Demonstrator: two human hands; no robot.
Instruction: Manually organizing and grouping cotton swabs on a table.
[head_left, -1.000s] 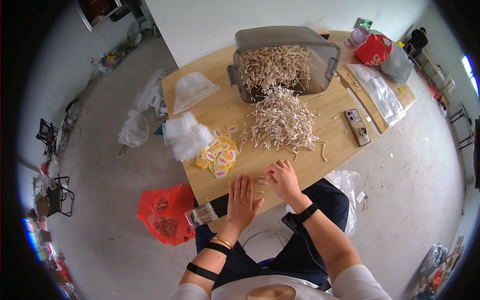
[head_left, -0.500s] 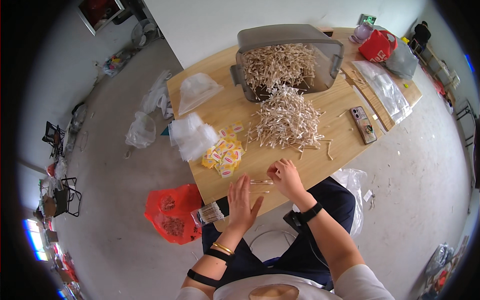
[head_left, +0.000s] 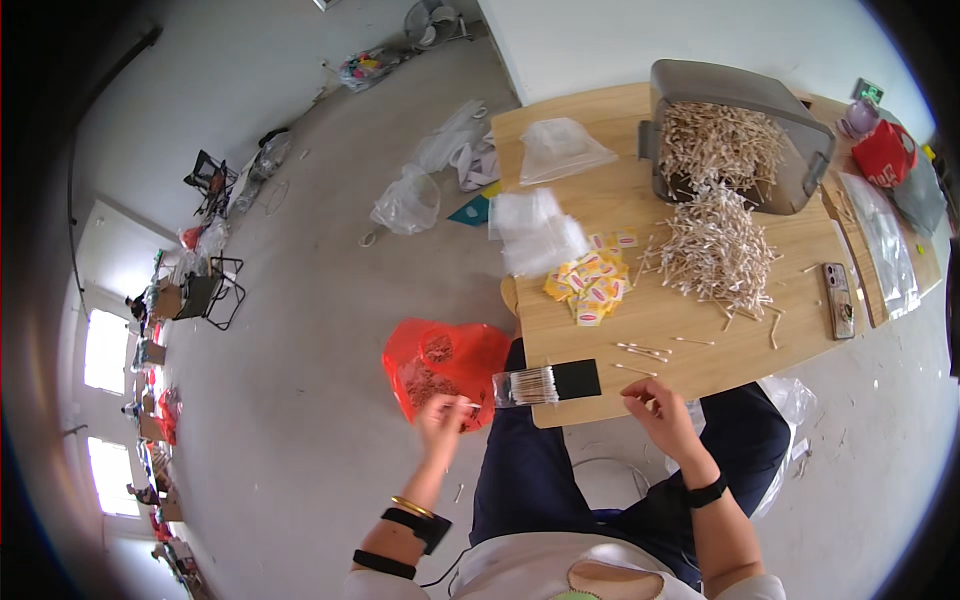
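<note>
My left hand point(head_left: 438, 424) is off the table's left edge, over a red plastic bag point(head_left: 408, 345) with small thin bits inside. Its fingers are closed on a cotton swab point(head_left: 469, 404), of which only a short white piece shows. My right hand point(head_left: 662, 414) is by the table's front edge with fingers loosely bent and apart, and nothing visible in them. Just beyond it lie several loose swabs point(head_left: 645, 352). Between the hands, a clear pouch point(head_left: 505, 389) with a row of swabs point(head_left: 533, 386) lies by a black flat pad point(head_left: 577, 379) at the table corner.
A grey tub point(head_left: 815, 150) lies tipped, with a swab heap point(head_left: 715, 250) spilling from it. Yellow-and-white paper labels point(head_left: 590, 285), clear bags point(head_left: 540, 235) and a phone point(head_left: 838, 300) are on the wooden table point(head_left: 690, 370). Plastic bags point(head_left: 408, 200) lie on the floor.
My head view has turned left. My left hand has gone from beside the loose swabs to over the red bag, with a swab in its fingers. My right hand has drawn back towards me.
</note>
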